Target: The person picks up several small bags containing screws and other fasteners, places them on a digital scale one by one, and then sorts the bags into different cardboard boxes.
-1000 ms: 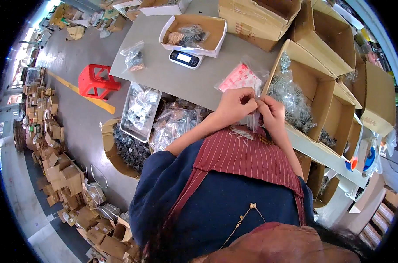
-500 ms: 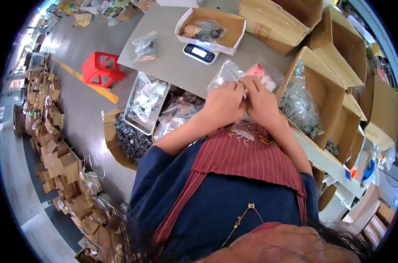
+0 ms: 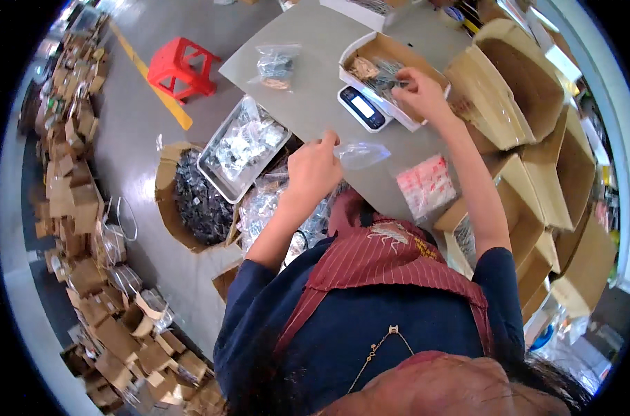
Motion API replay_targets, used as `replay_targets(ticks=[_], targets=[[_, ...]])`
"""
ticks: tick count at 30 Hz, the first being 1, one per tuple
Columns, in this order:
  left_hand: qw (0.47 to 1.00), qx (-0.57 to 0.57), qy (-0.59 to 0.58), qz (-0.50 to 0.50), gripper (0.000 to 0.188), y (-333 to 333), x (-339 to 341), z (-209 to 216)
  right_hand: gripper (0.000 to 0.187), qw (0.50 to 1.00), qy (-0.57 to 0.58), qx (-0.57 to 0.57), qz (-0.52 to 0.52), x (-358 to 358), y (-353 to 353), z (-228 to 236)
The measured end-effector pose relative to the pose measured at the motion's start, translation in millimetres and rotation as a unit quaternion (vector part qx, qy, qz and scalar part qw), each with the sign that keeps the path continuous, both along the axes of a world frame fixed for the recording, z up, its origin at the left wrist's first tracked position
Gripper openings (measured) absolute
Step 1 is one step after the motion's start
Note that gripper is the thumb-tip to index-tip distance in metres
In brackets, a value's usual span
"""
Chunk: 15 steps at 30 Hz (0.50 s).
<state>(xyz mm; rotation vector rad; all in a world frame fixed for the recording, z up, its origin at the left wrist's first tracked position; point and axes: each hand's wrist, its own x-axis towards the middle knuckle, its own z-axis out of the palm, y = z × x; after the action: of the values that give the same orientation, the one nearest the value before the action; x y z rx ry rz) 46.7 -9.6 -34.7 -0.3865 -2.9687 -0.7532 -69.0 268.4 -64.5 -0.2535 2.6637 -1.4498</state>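
Note:
At the table's near edge, my left hand [image 3: 315,165] is closed on a small clear plastic bag [image 3: 363,155], which hangs out to the right over the tabletop. My right hand [image 3: 424,96] reaches into a shallow white cardboard box [image 3: 434,76], its fingers curled together at a pile of grey metal pieces [image 3: 385,75]; what they pinch is too small to make out. Beside that pile, tan pieces [image 3: 363,68] lie in the same box. A digital scale [image 3: 362,109] with a lit display sticks out from the box's near side.
A filled zip bag [image 3: 277,66] lies on the grey table [image 3: 315,41]. Red-printed packaging [image 3: 426,186] rests right of the plastic bag. Open cartons [image 3: 512,87] line the right. A metal tray [image 3: 214,156] of small bags and a carton of black parts [image 3: 202,201] stand left; beyond is a red stool [image 3: 182,68].
My hands have come apart. The right has moved far and right into the white box, while the left has shifted left with the plastic bag. The view has turned somewhat.

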Motion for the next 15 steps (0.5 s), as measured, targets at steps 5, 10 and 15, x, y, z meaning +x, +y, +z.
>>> replay_targets(ticks=[5,10,15], targets=[[1.000,0.006,-0.020,-0.023,0.016,14,-3,-15,0.034,0.875,0.244,0.418,-0.027,-69,7,-41],[0.999,0.027,-0.021,-0.026,0.014,25,-8,-21,0.025,0.926,0.249,0.254,-0.125,-66,17,-26],[0.980,0.154,-0.125,-0.036,0.019,32,-25,-16,0.023,0.976,-0.094,-0.183,-0.073,17,4,62]])
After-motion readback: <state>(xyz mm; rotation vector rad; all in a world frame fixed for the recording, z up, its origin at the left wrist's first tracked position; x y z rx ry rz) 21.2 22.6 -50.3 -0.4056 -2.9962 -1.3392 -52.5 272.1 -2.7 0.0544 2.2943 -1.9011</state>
